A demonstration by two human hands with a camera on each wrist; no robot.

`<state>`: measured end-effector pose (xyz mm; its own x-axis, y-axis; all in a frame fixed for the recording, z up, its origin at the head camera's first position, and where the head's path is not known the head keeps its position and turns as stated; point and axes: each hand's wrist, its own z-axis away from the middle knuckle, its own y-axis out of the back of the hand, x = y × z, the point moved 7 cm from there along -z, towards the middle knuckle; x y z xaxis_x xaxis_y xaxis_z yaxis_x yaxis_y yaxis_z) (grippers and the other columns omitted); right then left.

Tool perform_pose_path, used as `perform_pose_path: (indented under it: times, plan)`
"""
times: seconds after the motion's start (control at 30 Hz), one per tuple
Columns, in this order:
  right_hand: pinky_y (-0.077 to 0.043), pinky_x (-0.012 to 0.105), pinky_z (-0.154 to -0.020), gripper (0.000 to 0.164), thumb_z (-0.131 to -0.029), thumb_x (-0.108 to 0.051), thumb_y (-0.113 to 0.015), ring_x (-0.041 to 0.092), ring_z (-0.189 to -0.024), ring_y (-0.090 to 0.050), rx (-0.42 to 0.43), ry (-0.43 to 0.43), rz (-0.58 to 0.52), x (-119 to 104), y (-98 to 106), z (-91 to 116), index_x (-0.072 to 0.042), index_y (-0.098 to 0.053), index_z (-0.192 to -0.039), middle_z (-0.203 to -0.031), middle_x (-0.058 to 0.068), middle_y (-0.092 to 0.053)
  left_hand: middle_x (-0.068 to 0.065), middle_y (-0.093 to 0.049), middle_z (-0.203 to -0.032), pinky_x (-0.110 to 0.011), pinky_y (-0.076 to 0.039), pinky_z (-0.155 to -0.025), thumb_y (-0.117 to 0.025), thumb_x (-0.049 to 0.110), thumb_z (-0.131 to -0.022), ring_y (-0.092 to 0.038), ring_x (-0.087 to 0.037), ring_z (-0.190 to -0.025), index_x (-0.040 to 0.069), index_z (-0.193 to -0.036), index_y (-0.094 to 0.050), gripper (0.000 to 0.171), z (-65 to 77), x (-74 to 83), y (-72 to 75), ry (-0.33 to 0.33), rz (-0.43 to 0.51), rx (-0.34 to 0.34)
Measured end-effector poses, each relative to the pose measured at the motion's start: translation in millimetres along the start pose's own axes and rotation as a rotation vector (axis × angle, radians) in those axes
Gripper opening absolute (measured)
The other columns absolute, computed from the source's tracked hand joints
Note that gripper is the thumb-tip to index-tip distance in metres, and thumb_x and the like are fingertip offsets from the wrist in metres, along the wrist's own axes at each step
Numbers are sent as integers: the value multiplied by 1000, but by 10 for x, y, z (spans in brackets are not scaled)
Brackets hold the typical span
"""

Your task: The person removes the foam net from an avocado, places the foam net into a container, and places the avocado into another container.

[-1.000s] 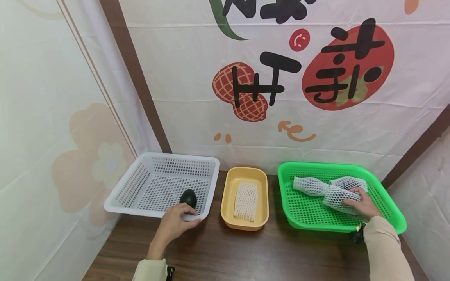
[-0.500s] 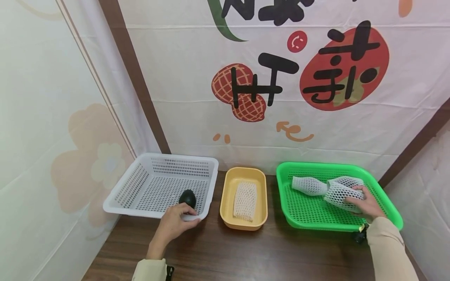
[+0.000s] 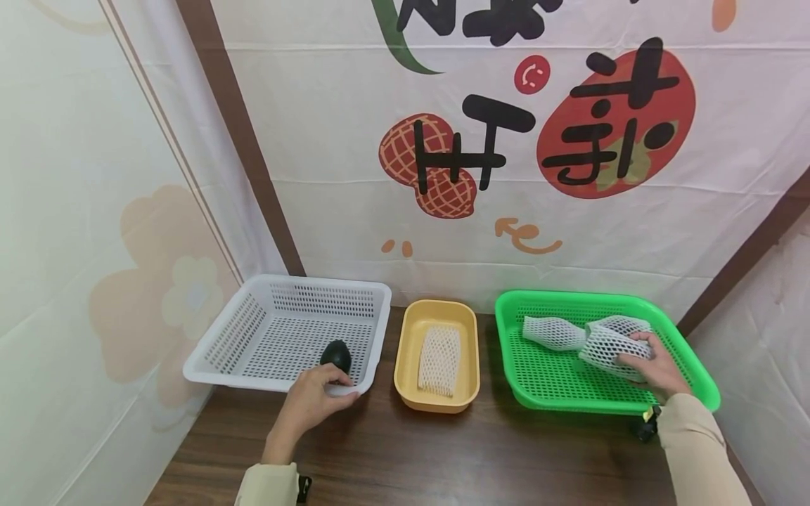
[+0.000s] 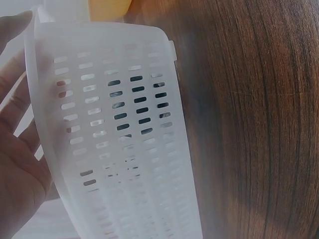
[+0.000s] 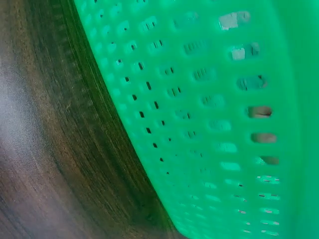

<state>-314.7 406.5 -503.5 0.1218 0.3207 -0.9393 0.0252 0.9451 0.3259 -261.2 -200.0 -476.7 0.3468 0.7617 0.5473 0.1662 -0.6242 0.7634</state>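
In the white basket (image 3: 297, 344) at left lies a dark green, egg-shaped fruit like an avocado (image 3: 337, 355). My left hand (image 3: 314, 397) rests at the basket's front right corner, fingers bent loosely over the rim beside the avocado, thumb tip right at the rim. At right, my right hand (image 3: 658, 365) grips a white foam net sleeve (image 3: 604, 350) inside the green basket (image 3: 550, 393), thumb on the near side. The sleeve's far end is partly hidden by the fingers. Another foam net (image 3: 553, 333) lies to its left and a third (image 3: 623, 324) behind it.
Between the baskets stands a yellow tray (image 3: 408, 383) with a flat foam net (image 3: 439, 360) in it. All three containers stand on a dark wooden table (image 3: 436, 457). A printed cloth (image 3: 316, 140) hangs close behind them.
The right hand has shifted slightly with the foam net in its grip, which sits a little higher and more tilted. The left hand stays at the white basket's rim.
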Motion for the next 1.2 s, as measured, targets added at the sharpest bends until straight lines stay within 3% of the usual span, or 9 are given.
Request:
perform_pose_path:
  times: [0.17,0.53,0.77,1.0,1.2]
  plan:
    - [-45,52,-70,45,-83,-24,-62,41,-100,-38,-5,18,-8,-29,-9,-18,-26,-31,-115,-126,28,-17,16,-57,-75,-31,-43,-64,-78,36,-62,-53,-8,-72,32,-70,-63,18,-2,3,-2,-4,-5,-3]
    - [-47,48,-69,50,-84,-21,-62,36,-95,-43,-17,60,-7,-163,-62,-14,-16,-27,-121,-126,29,-17,19,-55,-75,-31,-42,-63,-78,38,-62,-52,-9,-72,31,-71,-63,18,-4,5,10,11,-35,-9]
    - [-48,47,-68,48,-84,-19,-62,28,-93,-45,-8,79,-22,-198,-95,21,-20,-30,-119,-125,29,-18,16,-56,-76,-31,-43,-63,-78,36,-62,-54,-11,-73,29,-72,-64,18,4,29,19,-5,-26,-2]
    - [-47,50,-65,46,-81,-22,-65,34,-94,-43,-6,106,-40,-180,-108,4,-27,-34,-115,-120,28,-21,16,-57,-77,-31,-44,-62,-78,35,-63,-55,-11,-73,29,-72,-64,18,6,45,34,-21,-27,7]
    - [-48,47,-65,46,-82,-19,-64,33,-94,-43,-7,122,-62,-210,-115,7,-26,-34,-116,-120,24,-21,17,-56,-76,-30,-44,-63,-78,35,-63,-55,-11,-73,29,-72,-63,18,10,47,33,-21,-31,5]
